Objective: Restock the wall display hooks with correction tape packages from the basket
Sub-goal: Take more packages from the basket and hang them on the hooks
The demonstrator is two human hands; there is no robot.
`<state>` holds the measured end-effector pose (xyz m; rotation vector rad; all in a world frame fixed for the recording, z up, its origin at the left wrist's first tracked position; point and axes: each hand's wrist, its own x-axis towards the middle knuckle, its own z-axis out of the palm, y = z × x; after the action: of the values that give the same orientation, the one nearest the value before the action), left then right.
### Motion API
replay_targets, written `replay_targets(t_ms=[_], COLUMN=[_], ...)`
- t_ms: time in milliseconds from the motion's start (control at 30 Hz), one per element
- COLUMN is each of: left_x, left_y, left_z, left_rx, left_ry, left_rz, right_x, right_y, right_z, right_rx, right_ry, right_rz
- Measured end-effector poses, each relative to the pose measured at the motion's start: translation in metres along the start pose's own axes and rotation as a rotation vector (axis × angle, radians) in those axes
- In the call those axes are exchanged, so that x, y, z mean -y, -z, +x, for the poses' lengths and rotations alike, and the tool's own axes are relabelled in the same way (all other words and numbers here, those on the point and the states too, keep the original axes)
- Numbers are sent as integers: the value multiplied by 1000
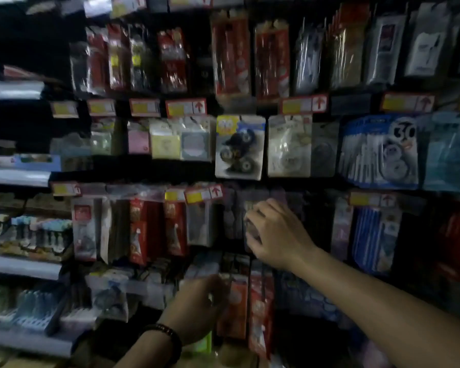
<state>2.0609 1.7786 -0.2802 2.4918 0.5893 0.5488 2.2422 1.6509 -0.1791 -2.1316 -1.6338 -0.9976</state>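
The view is dim and blurred. My right hand (272, 232) reaches to the wall display and its fingers curl round a pale correction tape package (251, 229) hanging in the third row. Lower down, my left hand (199, 306), with a dark bead bracelet on the wrist, grips a stack of red and orange packages (235, 306) in front of the bottom row. More correction tape packs (239, 147) hang on hooks in the row above. The basket is not in view.
Packed hooks of stationery cover the wall, with yellow and red price tags (186, 107) under each row. Grey shelves (19, 269) with pens and small items stand at the left. Blue packs (380, 152) hang at the right.
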Motion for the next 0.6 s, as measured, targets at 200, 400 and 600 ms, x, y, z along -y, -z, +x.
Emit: replay_targets(t_ms=[200, 400, 600], left_x=[63, 129, 185], left_y=[-109, -203, -285], left_z=[-69, -124, -136], left_rx=[268, 583, 799], left_ry=[93, 210, 291], left_rz=[139, 210, 250], right_x=[31, 66, 93], right_y=[-100, -212, -314], right_z=[-154, -314, -440], right_rx=[306, 734, 1042], right_ry=[-159, -477, -881], right_rz=[245, 492, 653])
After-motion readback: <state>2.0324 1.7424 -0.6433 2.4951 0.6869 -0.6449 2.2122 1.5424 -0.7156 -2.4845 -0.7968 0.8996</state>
